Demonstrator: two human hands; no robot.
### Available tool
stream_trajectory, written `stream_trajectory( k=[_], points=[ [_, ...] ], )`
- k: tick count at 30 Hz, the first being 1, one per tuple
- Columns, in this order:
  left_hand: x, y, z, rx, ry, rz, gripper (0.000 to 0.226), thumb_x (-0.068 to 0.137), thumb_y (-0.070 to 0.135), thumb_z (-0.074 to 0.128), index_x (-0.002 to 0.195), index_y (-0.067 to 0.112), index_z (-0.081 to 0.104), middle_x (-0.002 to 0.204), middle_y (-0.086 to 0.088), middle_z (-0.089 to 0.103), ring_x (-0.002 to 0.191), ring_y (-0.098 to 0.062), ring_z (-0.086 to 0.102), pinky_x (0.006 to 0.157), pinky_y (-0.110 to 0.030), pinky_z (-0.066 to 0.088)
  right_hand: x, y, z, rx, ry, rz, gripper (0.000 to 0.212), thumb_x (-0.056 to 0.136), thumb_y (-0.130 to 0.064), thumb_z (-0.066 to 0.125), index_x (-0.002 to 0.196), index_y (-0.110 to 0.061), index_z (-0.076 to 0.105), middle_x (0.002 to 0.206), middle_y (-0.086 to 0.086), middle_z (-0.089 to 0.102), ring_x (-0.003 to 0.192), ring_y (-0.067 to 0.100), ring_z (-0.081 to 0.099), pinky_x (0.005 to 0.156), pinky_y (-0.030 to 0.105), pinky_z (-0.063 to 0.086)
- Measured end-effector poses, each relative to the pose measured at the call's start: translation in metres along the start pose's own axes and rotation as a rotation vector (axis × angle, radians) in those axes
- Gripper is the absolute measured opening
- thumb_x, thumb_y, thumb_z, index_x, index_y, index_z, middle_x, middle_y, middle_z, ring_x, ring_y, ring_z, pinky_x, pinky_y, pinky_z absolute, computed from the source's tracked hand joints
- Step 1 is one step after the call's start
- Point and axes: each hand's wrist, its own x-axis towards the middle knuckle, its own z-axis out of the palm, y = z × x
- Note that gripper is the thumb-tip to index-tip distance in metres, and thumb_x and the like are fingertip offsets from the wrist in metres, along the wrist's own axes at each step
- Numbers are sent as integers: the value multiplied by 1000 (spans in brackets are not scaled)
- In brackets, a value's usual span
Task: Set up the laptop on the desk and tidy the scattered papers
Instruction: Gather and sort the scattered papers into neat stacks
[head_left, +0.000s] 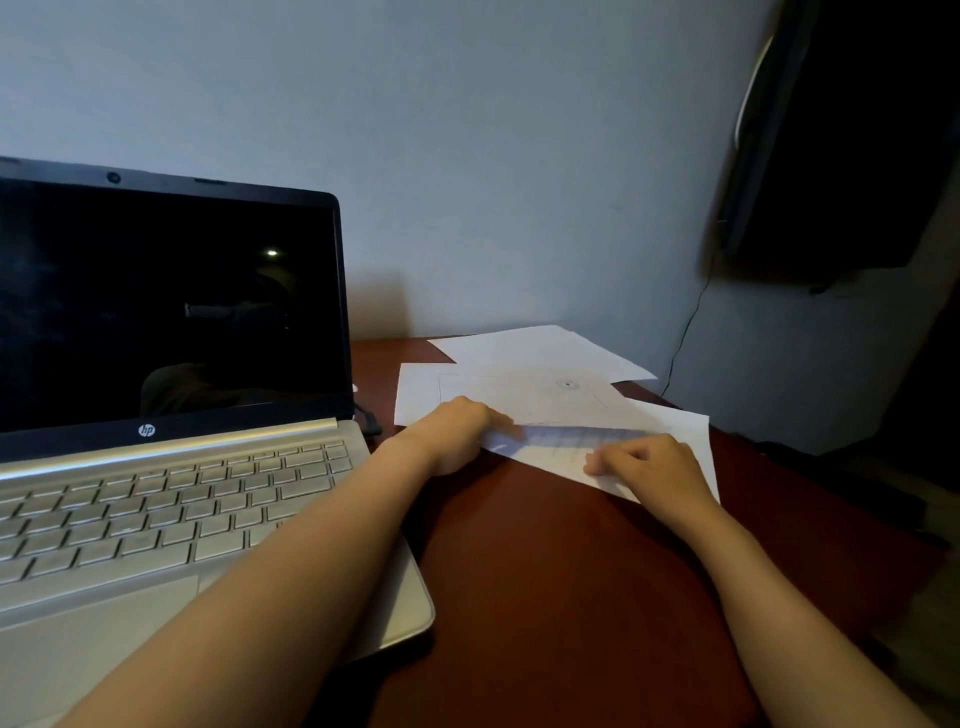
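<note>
Head cam q: desk (545, 571) has the laptop (171, 467) on its left half, lid up, dark screen facing the person, long side running left-right. Why there?

Reply: I'd guess it's to leave the right half for paperwork. Three sheets lie fanned and overlapping: far sheet (540, 348), middle sheet (519, 395) and near sheet (561, 452), whose long axis slants toward the near right. Left hand (457, 431) pinches its lifted left edge. Right hand (649, 462) grips its right end with curled fingers, probably to square it with the others.
</note>
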Motion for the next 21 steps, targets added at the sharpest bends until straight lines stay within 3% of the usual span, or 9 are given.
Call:
stream_trajectory(
  k=[4, 7, 10, 12, 14, 15, 17, 19, 21],
  points=[
    [-5, 3, -1, -102, 133, 49, 49, 81, -11, 45, 106, 21, 73, 122, 0, 65, 115, -21, 57, 92, -21, 40, -1, 4, 2, -43, 133, -37, 38, 89, -21, 57, 53, -15, 65, 72, -1, 65, 71, 14, 54, 69, 30, 51],
    [-3, 1, -2, -216, 141, 57, 46, 69, -18, 44, 81, 12, 77, 85, 2, 68, 86, -15, 61, 75, -14, 40, -4, 1, -2, -70, 546, 32, 41, 94, -24, 47, 63, -4, 65, 69, 14, 66, 58, 20, 50, 52, 22, 38],
    [0, 6, -5, -319, 81, -5, 34, 70, -16, 50, 68, 7, 75, 76, 0, 69, 70, 2, 58, 74, -10, 42, 1, 11, -15, 78, 846, 313, 38, 96, -26, 39, 88, 0, 66, 95, 23, 64, 84, 33, 56, 68, 31, 40],
    [0, 11, -7, -429, 31, -56, 38, 73, -14, 51, 56, 12, 72, 81, -3, 74, 76, 6, 61, 76, -5, 42, 4, 18, -20, 40, 768, 496, 39, 96, -30, 39, 114, 0, 56, 121, 24, 54, 111, 39, 50, 88, 42, 41],
    [1, 14, -9, -543, 33, -106, 51, 73, -12, 44, 47, 25, 68, 76, 0, 72, 84, -8, 64, 76, -8, 43, 5, 21, -19, -84, 612, 592, 48, 93, -34, 48, 127, 0, 43, 133, 23, 45, 123, 39, 42, 101, 43, 34],
    [3, 14, -11, -554, 51, -147, 49, 72, -6, 42, 51, 28, 69, 79, -1, 70, 87, -14, 61, 75, -10, 42, 5, 22, -18, -141, 553, 606, 53, 90, -35, 53, 129, -1, 40, 135, 22, 44, 125, 38, 40, 103, 43, 31],
    [8, 12, -11, -433, 107, -272, 41, 75, 5, 44, 88, 34, 70, 106, -8, 62, 97, -23, 55, 79, -22, 43, 6, 21, -17, -229, 489, 612, 60, 85, -36, 61, 130, -4, 38, 136, 20, 44, 126, 37, 39, 104, 42, 30],
    [14, 8, -7, -278, 132, -501, 47, 87, 17, 45, 133, 26, 44, 138, -13, 45, 123, -33, 44, 100, -36, 35, 7, 20, -17, -265, 459, 621, 59, 84, -34, 62, 130, -5, 38, 135, 19, 45, 126, 37, 39, 104, 43, 29],
    [18, 6, -4, -300, 112, -698, 60, 93, 30, 46, 144, 10, 22, 145, -18, 36, 133, -37, 33, 108, -40, 29, 9, 20, -17, -255, 442, 626, 56, 85, -30, 61, 129, -5, 37, 133, 19, 48, 125, 37, 40, 104, 43, 29]
  ],
)
